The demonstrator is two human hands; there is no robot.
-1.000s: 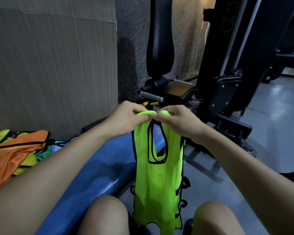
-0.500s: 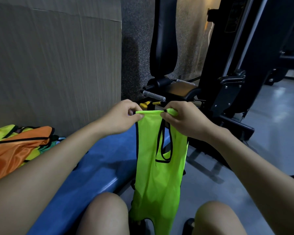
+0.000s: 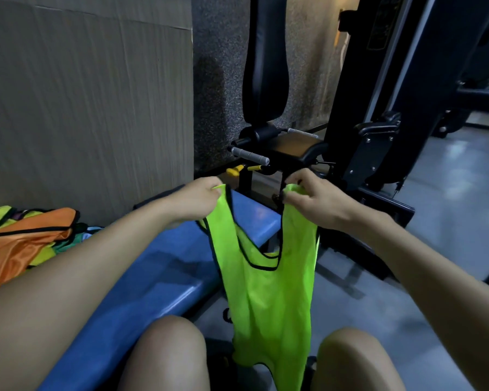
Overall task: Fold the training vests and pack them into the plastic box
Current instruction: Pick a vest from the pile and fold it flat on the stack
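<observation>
Between the knees hangs a neon-green mesh training vest with black trim, one shoulder strap pinched in the curled left hand, the other in the curled right hand. Step judged: spreading it flat before folding. Next: lay it on the blue padded desk beside the orange and yellow vest pile. No plastic box shows.

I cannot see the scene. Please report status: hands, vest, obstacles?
Left hand and right hand each pinch a vest shoulder. Vest hangs unfolded between knees. Box not visible. Nothing blocking.
</observation>
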